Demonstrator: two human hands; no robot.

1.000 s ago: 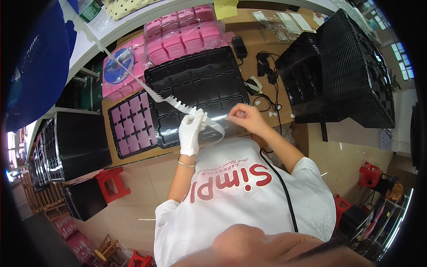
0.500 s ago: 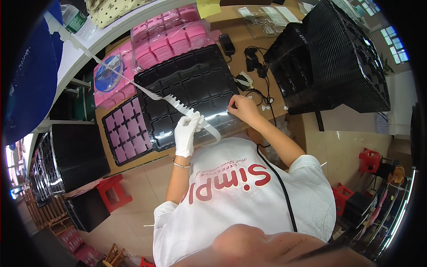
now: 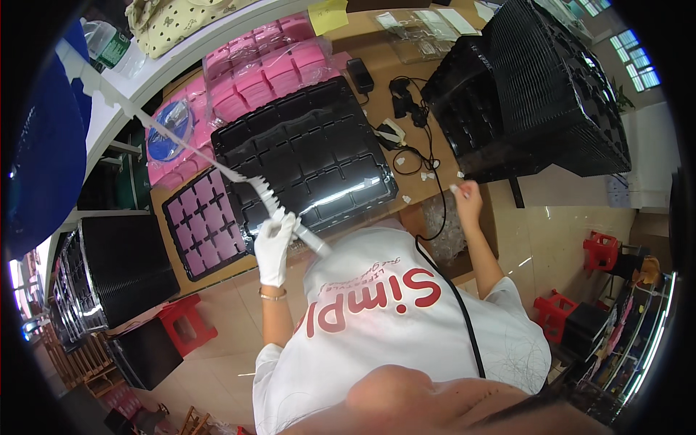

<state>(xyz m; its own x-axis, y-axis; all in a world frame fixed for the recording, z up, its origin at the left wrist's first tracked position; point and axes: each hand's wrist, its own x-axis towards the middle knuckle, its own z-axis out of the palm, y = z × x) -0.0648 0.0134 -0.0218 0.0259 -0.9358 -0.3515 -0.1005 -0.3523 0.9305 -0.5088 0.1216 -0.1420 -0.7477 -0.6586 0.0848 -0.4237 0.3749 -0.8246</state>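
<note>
My left hand [image 3: 273, 254], in a white glove, is closed on a long white strip [image 3: 264, 194] with a row of tabs along one edge. From the glove the strip runs up and left across the trays toward the white shelf; its short end hangs past my fingers over my shirt. My bare right hand [image 3: 470, 199] is off to the right, past the table edge, with its fingers pinched on a small white scrap [image 3: 454, 188]. Under the strip lies a black plastic tray [image 3: 312, 156] with rectangular compartments.
A tray with pink-purple pads [image 3: 201, 225] lies left of the black one. Pink foam stacks [image 3: 268, 76] stand behind. White scraps [image 3: 428, 175] and black cables [image 3: 433, 138] lie on the right, beside stacked black trays [image 3: 551, 94]. A box of clear plastic [image 3: 444, 232] sits below the table edge.
My right hand has moved right, away from the tray to beyond the table edge. My left hand has shifted left and nearer to me with the strip.
</note>
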